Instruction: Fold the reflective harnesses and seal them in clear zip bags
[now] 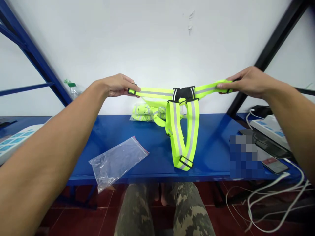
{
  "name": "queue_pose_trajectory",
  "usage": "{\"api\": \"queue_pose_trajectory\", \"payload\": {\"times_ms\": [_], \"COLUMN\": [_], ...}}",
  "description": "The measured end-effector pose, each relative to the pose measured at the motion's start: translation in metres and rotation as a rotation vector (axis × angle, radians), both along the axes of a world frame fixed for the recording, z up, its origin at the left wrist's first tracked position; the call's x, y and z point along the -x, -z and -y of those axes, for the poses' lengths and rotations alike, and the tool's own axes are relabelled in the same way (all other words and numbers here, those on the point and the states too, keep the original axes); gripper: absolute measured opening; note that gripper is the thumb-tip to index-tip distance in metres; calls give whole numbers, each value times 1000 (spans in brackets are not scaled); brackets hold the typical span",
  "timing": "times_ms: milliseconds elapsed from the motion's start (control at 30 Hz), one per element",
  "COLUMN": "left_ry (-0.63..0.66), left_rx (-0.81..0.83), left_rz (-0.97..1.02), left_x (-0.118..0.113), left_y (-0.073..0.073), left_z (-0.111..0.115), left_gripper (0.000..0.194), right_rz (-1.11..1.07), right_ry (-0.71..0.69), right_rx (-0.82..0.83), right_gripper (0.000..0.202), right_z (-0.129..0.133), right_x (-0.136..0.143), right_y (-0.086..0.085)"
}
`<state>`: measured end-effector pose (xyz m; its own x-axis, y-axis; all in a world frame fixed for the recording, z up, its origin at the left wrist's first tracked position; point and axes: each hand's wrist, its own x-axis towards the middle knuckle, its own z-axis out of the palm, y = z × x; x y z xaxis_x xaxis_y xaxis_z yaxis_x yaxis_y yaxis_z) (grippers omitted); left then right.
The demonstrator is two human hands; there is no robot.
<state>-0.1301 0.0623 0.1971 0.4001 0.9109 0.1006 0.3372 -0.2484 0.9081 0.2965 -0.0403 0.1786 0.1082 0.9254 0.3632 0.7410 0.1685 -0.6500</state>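
Stretched between my two hands is a neon-yellow reflective vest made of elastic straps with grey stripes and a black joining piece. My left hand pinches one strap end by its black buckle. On the other side, my right hand grips the opposite strap end, also near a black buckle. The shoulder loops hang down in the middle, their lower end in front of the blue table. Below my left hand a clear zip bag lies flat, with one corner past the table's front edge.
Packed yellow straps in clear plastic lie against the wall. Phones, a power strip and white cables are at the right. Another power strip sits at the left. A clear bottle stands behind my left arm.
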Motion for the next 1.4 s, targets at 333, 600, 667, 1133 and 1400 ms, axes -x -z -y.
{"api": "queue_pose_trajectory", "payload": {"times_ms": [333,600,667,1133,1400], "left_ry": [-36,311,359,166,354], "left_rx": [-382,-174,-132,-462,-430], "left_rz": [112,-968,-1119,-817,-850], "left_x": [-2,-41,-58,-83,-74], "left_y": [-15,45,74,149,142], "left_z": [8,25,35,45,63], "left_gripper": [27,76,96,73,59], "right_rz": [133,737,742,462,360], "right_ry": [-91,-260,-309,-331,-339], "right_rx": [-82,389,446,373,470], "right_gripper": [37,21,18,84,83], "right_z": [3,-9,-11,-6,-2], "right_x": [-4,43,56,80,73], "right_y": [-20,58,85,143,152]}}
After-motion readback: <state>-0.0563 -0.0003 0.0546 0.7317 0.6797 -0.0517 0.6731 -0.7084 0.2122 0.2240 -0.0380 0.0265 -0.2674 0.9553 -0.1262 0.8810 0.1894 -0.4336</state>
